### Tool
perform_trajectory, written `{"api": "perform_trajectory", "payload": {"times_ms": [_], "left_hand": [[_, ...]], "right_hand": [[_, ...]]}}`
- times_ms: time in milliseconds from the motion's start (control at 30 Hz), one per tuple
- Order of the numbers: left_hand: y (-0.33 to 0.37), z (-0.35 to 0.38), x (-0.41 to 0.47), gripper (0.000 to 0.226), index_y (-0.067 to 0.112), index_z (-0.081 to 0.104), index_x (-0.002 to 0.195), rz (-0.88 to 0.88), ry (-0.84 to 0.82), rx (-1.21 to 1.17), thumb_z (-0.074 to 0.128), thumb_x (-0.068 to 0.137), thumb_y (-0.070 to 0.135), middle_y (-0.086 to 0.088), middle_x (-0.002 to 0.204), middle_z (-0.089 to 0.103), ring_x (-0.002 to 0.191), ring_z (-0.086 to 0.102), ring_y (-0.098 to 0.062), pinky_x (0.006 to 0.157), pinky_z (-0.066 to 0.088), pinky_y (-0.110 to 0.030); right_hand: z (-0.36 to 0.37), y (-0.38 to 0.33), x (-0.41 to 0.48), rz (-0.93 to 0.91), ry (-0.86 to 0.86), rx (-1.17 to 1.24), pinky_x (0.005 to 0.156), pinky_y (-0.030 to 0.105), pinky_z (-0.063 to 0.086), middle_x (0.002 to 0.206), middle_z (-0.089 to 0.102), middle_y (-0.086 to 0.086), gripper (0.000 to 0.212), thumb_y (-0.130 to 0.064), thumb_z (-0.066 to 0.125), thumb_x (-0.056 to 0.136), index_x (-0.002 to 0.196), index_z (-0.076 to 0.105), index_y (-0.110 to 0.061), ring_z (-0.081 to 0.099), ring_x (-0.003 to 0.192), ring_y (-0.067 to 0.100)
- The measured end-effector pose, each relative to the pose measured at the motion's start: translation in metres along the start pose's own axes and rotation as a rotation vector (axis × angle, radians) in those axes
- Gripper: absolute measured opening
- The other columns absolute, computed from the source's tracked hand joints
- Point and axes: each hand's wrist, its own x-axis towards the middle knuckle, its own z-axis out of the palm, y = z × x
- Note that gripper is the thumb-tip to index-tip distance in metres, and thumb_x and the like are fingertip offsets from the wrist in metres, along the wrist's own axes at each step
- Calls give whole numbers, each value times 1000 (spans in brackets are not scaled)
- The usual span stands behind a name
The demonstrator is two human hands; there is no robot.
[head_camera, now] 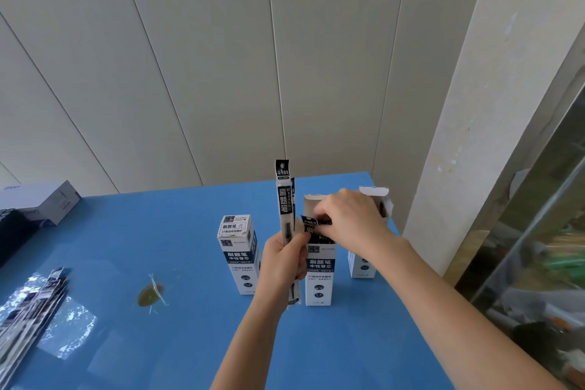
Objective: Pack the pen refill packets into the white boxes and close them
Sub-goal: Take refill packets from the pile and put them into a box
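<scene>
While pinching a refill packet (311, 226) by its top at the mouth of the open white box (319, 275) with the right fingers (319, 210), gripping upright packets (282, 199) mid-length in the left fingers (296, 242) just beside it. Probably light, thin, slick and bendy: pinch flat faces, feed straight down. Beyond, far left on the desk (158, 231), a loose pile (34, 298) of more.

Cannot see into the mouth of the middle box (319, 275), covered by the right hand (351, 218) and the bent packet (311, 226) pinched in its fingers. Mostly hidden behind that hand and wrist, the far open box (361, 264). Gripped in the left hand (281, 260), upright packets (282, 199) with their middle covered; only a sliver of the rear one showing. Cut by the left edge and washed out by glare, the packet pile (31, 304). Too small to read, fine print on the closed box (239, 250). Blurred, the glass cabinet (538, 279) contents.
</scene>
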Motion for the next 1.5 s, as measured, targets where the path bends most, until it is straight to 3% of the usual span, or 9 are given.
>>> {"api": "perform_trajectory", "payload": {"times_ms": [133,233,400,600,867,967,1167,1333,1500], "left_hand": [[0,0,1,38,17,29,60,0,-10,-3,49,91,7,5,45,28,40,19,-10,42,17,-24],[-1,-1,1,37,16,30,60,3,-13,-11,49,92,6,6,44,28,38,19,-10,41,18,-23],[0,-1,1,41,17,28,58,5,-10,-2,49,91,6,5,44,27,38,19,-10,40,18,-22],[0,0,1,40,17,29,59,6,-11,-1,49,91,6,4,46,28,39,19,-10,41,18,-22],[1,1,-1,38,17,30,60,-4,-7,-6,48,91,5,3,48,28,39,19,-9,41,17,-22],[2,-1,0,37,17,31,60,-2,-7,-3,48,91,6,3,47,28,39,20,-10,41,18,-22],[2,-4,-2,39,17,31,59,-4,-27,22,49,91,7,3,48,28,41,20,-11,43,17,-25],[3,-4,-3,36,16,32,61,-5,-50,26,50,91,7,2,49,28,41,20,-11,44,17,-25],[7,-7,-5,36,16,35,63,-5,-71,16,56,91,22,5,48,30,41,23,-10,42,21,-21]], "right_hand": [[-3,4,0,-63,-5,-7,71,29,27,60,41,-5,17,-36,58,86,75,63,-24,37,75,21],[-5,5,0,-57,26,-6,74,28,25,73,59,-5,16,-43,61,82,82,68,-29,38,79,16],[3,5,1,-42,-21,-91,72,29,22,55,37,-8,25,-29,57,87,62,53,-26,39,70,19],[8,7,3,-22,-88,-78,71,29,25,54,43,-5,42,-31,55,85,47,38,-23,39,62,21],[9,4,6,-35,-49,-109,72,29,23,52,40,-9,25,-21,57,82,59,54,-27,41,64,19],[11,2,9,-19,-64,-160,72,29,23,51,39,-8,38,-21,55,83,49,40,-23,38,60,19],[8,-1,10,8,-27,-160,80,30,31,77,70,-5,17,-22,56,83,82,72,-26,55,72,19],[11,-3,15,-9,-77,-250,72,28,19,54,45,-8,30,-7,51,82,56,51,-23,30,55,12],[5,3,11,-5,-130,-24,80,29,30,78,69,-7,17,-28,57,85,88,73,-29,51,73,16]]}}
